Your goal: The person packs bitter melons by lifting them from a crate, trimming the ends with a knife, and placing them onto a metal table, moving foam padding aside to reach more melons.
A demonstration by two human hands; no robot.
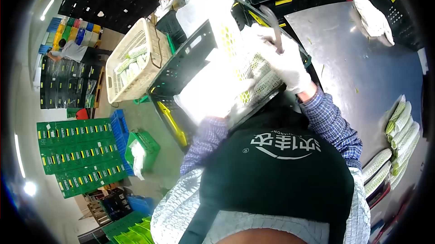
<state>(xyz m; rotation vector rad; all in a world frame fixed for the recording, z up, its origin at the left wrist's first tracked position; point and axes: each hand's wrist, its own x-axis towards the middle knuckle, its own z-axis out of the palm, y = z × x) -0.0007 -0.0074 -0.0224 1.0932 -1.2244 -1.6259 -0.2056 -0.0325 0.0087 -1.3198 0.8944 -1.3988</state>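
My right hand, in a white glove, is closed around a curved grey tool that looks like a hooked blade. It is over the right side of a black crate with yellow handles. Beneath it lie long green vegetables in white foam net sleeves. My left hand, also gloved, reaches into the crate with its fingers at a netted vegetable; glare washes out its finger shape. A bright white liner covers the crate's left part.
Netted vegetables lie on the metal table to the right, with a white cloth at its far end. A cream basket holds more. Green crates stand left, and a person works farther back.
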